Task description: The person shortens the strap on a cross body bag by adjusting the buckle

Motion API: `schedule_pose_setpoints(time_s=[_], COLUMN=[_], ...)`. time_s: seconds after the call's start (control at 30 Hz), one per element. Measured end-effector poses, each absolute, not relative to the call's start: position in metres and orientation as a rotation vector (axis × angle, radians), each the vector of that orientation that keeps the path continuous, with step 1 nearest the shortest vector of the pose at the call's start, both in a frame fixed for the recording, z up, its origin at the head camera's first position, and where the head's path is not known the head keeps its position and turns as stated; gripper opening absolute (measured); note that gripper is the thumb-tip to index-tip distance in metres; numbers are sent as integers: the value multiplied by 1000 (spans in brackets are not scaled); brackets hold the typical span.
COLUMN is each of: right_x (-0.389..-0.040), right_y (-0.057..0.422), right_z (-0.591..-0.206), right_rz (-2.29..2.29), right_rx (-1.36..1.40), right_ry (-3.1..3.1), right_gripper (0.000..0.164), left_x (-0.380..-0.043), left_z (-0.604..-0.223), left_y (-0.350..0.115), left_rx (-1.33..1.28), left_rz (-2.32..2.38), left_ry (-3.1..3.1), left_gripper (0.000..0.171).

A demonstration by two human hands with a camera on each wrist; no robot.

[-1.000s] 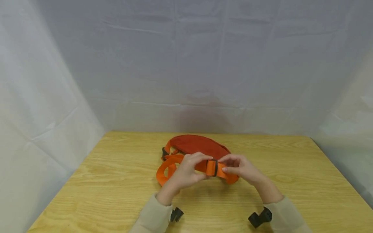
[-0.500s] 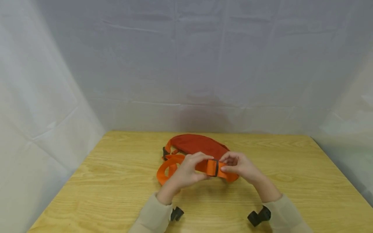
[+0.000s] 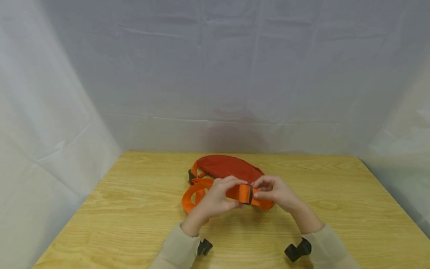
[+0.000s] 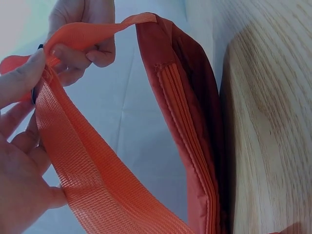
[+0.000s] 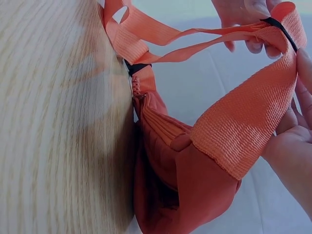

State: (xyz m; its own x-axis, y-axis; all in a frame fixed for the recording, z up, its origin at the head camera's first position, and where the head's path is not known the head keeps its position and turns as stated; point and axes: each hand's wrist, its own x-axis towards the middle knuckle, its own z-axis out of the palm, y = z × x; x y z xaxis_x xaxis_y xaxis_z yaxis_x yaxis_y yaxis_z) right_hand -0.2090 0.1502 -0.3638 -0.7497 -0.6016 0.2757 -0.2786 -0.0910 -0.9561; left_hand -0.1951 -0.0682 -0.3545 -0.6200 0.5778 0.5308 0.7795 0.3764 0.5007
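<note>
A red waist pack [image 3: 231, 166] lies on the table, with an orange webbing strap [image 4: 80, 146] raised off the tabletop in front of it. The strap runs through a black slide buckle [image 3: 250, 194]. My left hand [image 3: 216, 198] pinches the buckle by its upper and lower edges, between forefinger and thumb. Just right of it, my right hand [image 3: 279, 192] pinches the strap between thumb and fingers. In the right wrist view, a wide stretch of strap comes from the pack's end up to the buckle. Part of the strap is hidden behind my left hand.
Looped strap [image 3: 188, 198] lies left of my left hand. A black clip [image 3: 192, 176] sits at the pack's left end. The wooden table [image 3: 134, 224] reaches back to a white sheet [image 3: 168, 93]. Black devices [image 3: 298, 250] are worn at both wrists.
The slide buckle has shifted slightly right and turned, with more orange webbing showing on its left. Both hands stay almost in place, keeping their grips.
</note>
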Motion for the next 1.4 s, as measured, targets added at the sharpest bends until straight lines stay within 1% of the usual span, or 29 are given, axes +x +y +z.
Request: schedule_pose_setpoints(time_s=[0.17, 0.27, 0.57, 0.7, 1.03, 1.23, 1.4], right_x=[-211, -212, -210, -209, -208, -207, -208], right_y=[155, 159, 161, 160, 154, 152, 153], right_z=[-367, -368, -370, -370, -366, -363, -366], right_rz=[-1910, -1886, -1865, -1860, -1863, -1889, -1879], right_rx=[-1137, -1192, -1093, -1082, -973, -965, -1033], right_ry=[1883, 1856, 1925, 1968, 1994, 1935, 1905], right_gripper=[20, 25, 31, 30, 19, 13, 16], left_x=[-195, -196, -197, -197, -196, -196, -197], left_z=[-354, -354, -354, -355, -354, -353, -353], left_y=[-69, -71, -74, -74, -73, -71, -71], left_rx=[-1178, -1169, -1194, -1218, -1252, -1267, -1257], left_rz=[-1085, -1112, -1226, -1255, -1244, -1229, -1182], left_ry=[-2378, -2382, -2438, -2439, -2418, -2413, -2427], left_gripper=[50, 50, 49, 49, 49, 49, 50])
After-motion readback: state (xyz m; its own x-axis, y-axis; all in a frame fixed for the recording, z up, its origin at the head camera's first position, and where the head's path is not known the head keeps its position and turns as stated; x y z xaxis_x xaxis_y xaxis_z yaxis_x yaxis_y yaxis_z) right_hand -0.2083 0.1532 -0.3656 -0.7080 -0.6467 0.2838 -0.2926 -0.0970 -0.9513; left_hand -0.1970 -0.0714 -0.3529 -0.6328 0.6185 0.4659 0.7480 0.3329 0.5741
